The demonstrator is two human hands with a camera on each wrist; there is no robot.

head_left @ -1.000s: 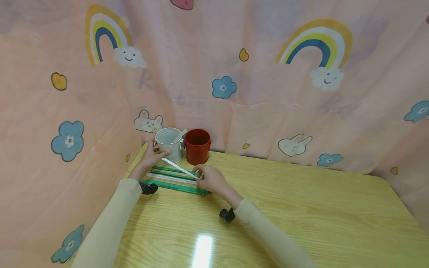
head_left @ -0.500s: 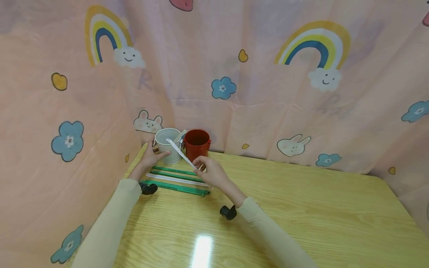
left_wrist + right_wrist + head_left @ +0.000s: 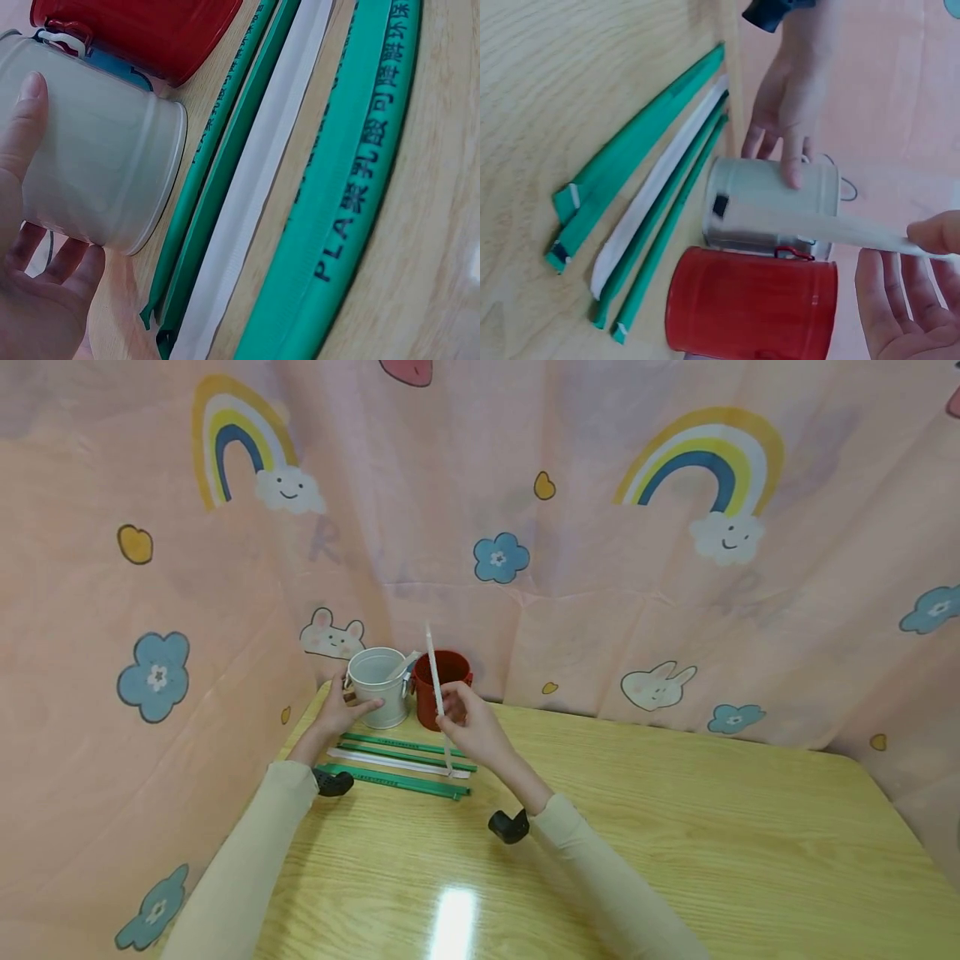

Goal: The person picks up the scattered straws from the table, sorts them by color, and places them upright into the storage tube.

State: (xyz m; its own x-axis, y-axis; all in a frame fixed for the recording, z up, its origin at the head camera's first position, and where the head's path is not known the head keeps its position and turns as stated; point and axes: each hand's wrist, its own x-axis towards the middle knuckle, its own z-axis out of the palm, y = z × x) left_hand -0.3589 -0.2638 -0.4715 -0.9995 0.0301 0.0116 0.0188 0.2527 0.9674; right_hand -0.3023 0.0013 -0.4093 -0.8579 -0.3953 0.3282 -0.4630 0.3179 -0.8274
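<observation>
My left hand (image 3: 337,712) holds the side of a small white metal bucket (image 3: 112,150); its thumb lies across the wall and the fingers reach around the other side. My right hand (image 3: 474,727) pinches a straw in a white paper wrapper (image 3: 434,670) between thumb and fingers. That straw stands nearly upright in the head view, overlapping the red bucket (image 3: 427,706). In the right wrist view it passes in front of the white bucket, a dark mark at its far end. Another white-wrapped straw (image 3: 406,665) leans inside the white bucket, poking over the rim.
In front of the buckets, several green-wrapped straws (image 3: 360,172) with printed lettering lie side by side, and a white-wrapped straw (image 3: 259,165) lies among them. The wooden table (image 3: 637,827) extends far to the right. A pink patterned curtain (image 3: 585,610) hangs behind and at left.
My right hand has lifted the white-wrapped straw off the row and swung it from slanting left to nearly upright. My left hand stays on the white bucket.
</observation>
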